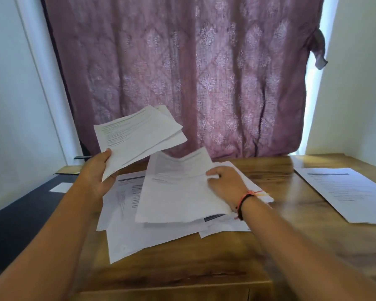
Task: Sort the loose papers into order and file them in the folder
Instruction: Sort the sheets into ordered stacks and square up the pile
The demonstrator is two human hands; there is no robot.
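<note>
Wooden table (204, 263) boards are carrying a loose pile of papers (139, 235), its printed sheets lying fanned and askew over one another. The left hand (100, 168) is hovering above the pile's far left corner, with the thumb pressing on top of a few held sheets (137, 135) and the fingers curling beneath them. These sheets are angling up and away from the pile, their far corners splaying apart.

The right hand (224, 183) is sitting over the pile's right part, gripping the right edge of a single sheet (176, 192). That sheet is bending upward at its far end while its near end is lying on the pile. A dark and pink bracelet (242, 203) is circling the right wrist, just above the pile's right edge.

A dark folder (20, 218) is lying closed and flat to the left of the pile, just beside it, and is showing a white label (60, 187). To the right of the pile, well apart from it, a neat stack of pages (345, 192) is resting flat. Beyond the pile, a purple patterned curtain (182, 61) is hanging down to the table's far edge.
</note>
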